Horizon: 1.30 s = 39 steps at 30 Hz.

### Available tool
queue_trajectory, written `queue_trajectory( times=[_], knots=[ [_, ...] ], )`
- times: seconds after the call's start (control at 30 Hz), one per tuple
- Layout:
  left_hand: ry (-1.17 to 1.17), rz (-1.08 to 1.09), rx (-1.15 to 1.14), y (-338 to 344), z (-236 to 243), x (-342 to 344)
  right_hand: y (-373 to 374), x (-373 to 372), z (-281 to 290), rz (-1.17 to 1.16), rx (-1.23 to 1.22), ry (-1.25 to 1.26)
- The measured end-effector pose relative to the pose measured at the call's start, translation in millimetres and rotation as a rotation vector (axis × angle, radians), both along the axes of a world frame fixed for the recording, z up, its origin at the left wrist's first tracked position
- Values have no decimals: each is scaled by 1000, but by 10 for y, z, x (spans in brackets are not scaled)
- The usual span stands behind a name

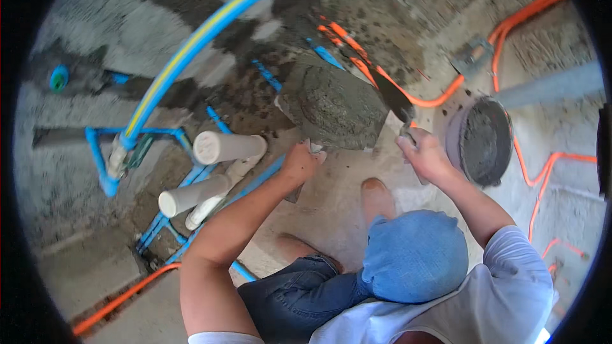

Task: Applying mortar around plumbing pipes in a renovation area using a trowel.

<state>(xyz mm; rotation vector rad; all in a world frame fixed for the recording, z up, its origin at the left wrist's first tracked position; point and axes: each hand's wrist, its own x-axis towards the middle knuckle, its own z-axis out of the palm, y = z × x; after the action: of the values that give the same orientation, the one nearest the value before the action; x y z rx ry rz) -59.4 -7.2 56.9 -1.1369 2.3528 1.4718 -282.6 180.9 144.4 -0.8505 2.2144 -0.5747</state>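
Note:
My left hand (303, 160) is closed at the near edge of a mortar board (386, 129). Its exact grip is partly hidden. A broad heap of wet grey mortar (338, 105) covers most of the board. In my right hand (427, 155) is a pointed trowel (392, 95), its dark blade angled up and left beside the board's right edge. A round bucket (454, 143) with grey mortar inside stands on the floor just right of that hand.
White capped pipes (223, 147) and blue pipes (143, 239) rise at the left. A blue hose with a yellow stripe (194, 41) arcs across the upper left. Orange conduits (440, 99) run along floor and wall at right. A grey flat tool (470, 57) lies near them.

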Motion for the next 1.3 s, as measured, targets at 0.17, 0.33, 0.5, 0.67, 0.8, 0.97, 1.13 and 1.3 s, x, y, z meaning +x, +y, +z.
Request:
queue_trajectory(
  times=[0.17,0.33,0.5,0.67,0.8,0.97,1.13,1.3],
  knots=[
    [-143,114,-195,-63,177,236,-1048,438,-31,322,-108,104],
    [-89,196,-146,-92,-57,500,-1232,517,47,610,-232,118],
    [60,330,-29,-308,173,270,-567,129,136,720,-399,437],
    [93,209,-327,-158,241,187,-936,93,243,758,-398,681],
    [10,229,-263,227,170,325,-968,358,335,575,-467,497],
    [91,378,-64,-64,-196,27,-1096,387,265,221,-578,134],
    [102,318,-171,-225,121,165,-1187,-127,725,556,-389,602],
    [71,191,-410,-256,365,247,-1443,-218,839,833,-384,909]
  ],
)
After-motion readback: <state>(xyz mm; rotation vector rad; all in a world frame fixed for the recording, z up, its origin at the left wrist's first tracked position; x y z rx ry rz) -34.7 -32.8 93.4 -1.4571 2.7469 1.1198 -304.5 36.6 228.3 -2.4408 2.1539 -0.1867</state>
